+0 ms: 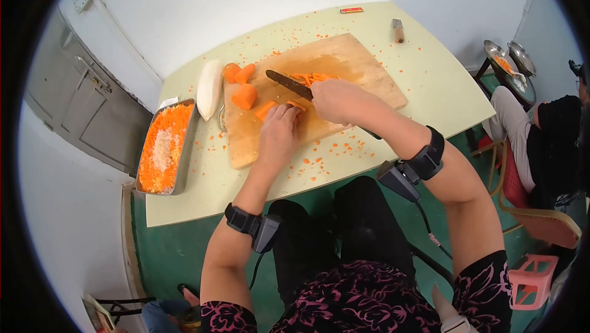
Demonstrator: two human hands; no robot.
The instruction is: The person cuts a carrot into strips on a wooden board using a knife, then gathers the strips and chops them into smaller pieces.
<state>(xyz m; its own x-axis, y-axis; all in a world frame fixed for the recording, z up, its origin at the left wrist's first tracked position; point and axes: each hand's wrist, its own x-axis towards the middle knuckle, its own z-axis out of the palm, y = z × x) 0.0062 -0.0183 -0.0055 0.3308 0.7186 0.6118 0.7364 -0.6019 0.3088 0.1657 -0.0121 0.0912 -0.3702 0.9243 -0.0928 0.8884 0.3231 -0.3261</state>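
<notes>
My right hand (337, 100) is wrapped round the handle of a knife (287, 83), whose dark blade points up and left above the cutting board. Under the curled fingers of my left hand (279, 134), an orange carrot piece (264, 110) is pressed to the wooden cutting board (372, 68). Cut carrot strips (316, 78) lie just beyond the blade. At the board's left edge rest a thick carrot chunk (244, 95) and more carrot pieces (244, 73). A long peeled white radish (209, 89) lies left of the board.
A metal tray (186, 159) of chopped carrot with a pale heap on top stands at the table's left edge. Farther back are a small red box (351, 10) and a wooden-handled tool (398, 31). Carrot bits dot the table (430, 96). A person (516, 136) sits at right near metal bowls.
</notes>
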